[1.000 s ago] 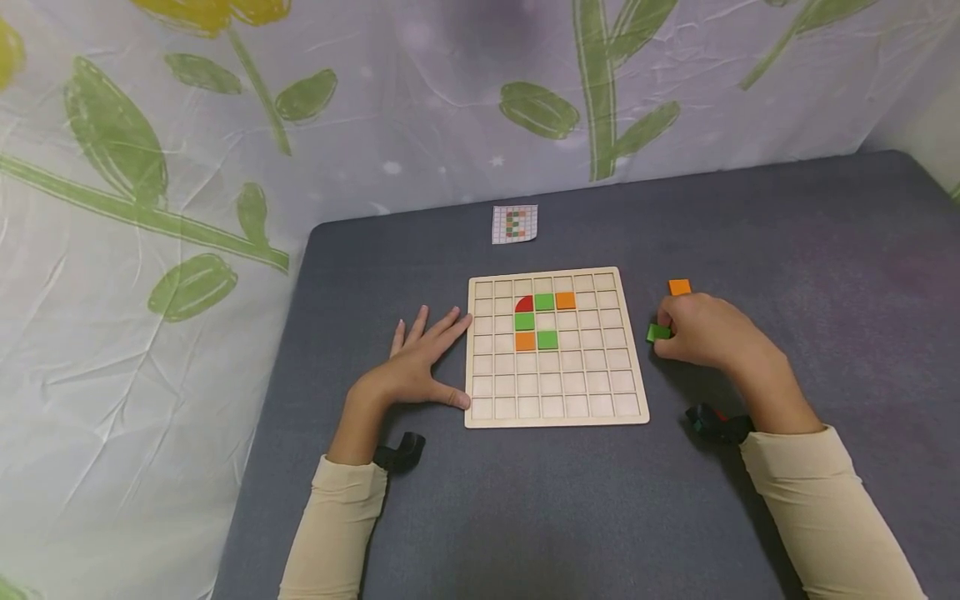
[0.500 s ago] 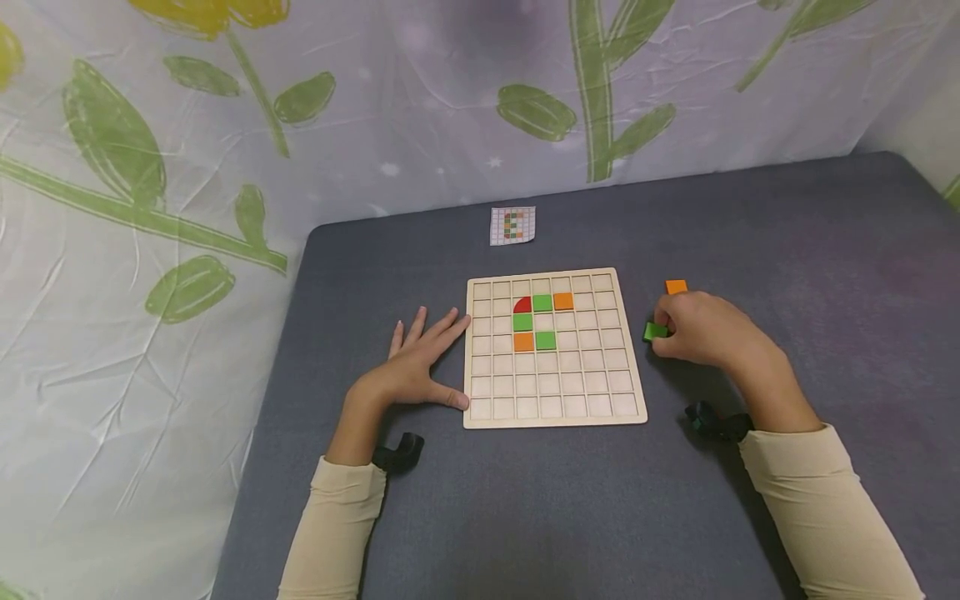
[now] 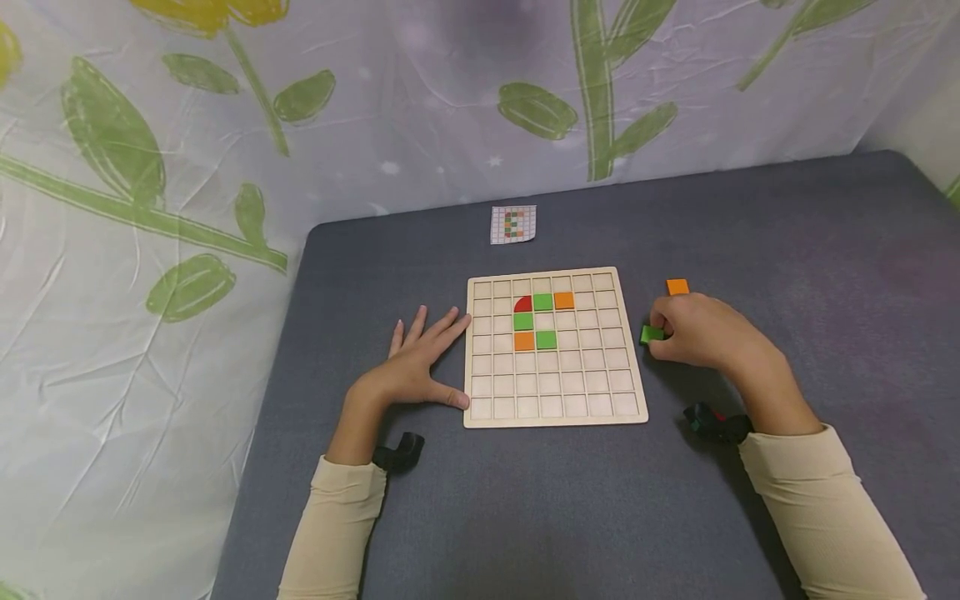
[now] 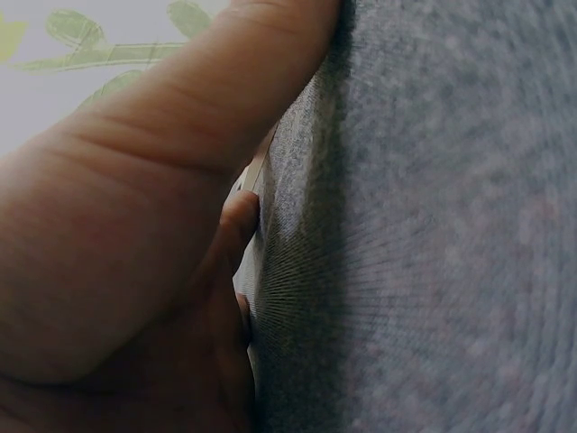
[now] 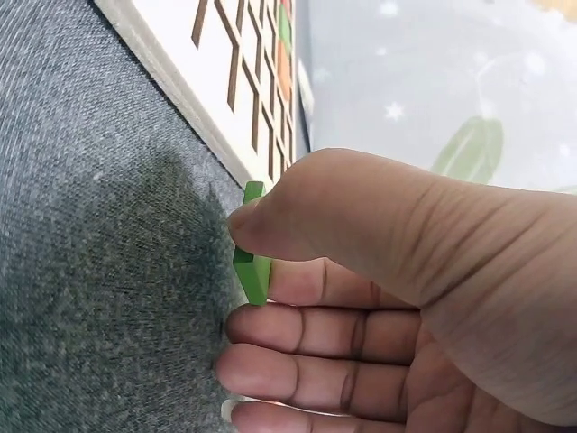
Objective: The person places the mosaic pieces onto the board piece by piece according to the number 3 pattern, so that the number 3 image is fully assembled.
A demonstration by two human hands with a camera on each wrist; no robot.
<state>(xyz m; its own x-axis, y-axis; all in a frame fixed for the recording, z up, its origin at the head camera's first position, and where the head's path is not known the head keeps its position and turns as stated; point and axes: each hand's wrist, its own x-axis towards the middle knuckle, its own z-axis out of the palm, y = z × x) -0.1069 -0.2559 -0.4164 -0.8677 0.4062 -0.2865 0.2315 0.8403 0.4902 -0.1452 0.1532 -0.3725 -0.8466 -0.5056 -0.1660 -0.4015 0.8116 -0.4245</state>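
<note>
In the head view a wooden grid board (image 3: 592,383) lies on the dark table. A red quarter-round tile (image 3: 523,304), several green square tiles (image 3: 543,302) and orange square tiles (image 3: 563,300) sit in its cells. My left hand (image 3: 408,371) spreads its fingers flat at the board's left edge, thumb and fingertip right at the rim. Off the right edge, my right hand (image 3: 708,329) pinches a green tile (image 3: 652,335) between thumb and forefinger. The right wrist view shows this green tile (image 5: 256,275) partly hidden by the thumb, with the other fingers lightly bent below.
Just beyond the right hand lies a loose orange tile (image 3: 677,287). A small printed pattern card (image 3: 513,225) lies behind the board, near the table's back edge. A plant-printed cloth (image 3: 420,100) hangs behind the table (image 3: 510,517).
My right hand has shifted very slightly left toward the board with the green tile. The left hand and the tiles on the board stay as they were.
</note>
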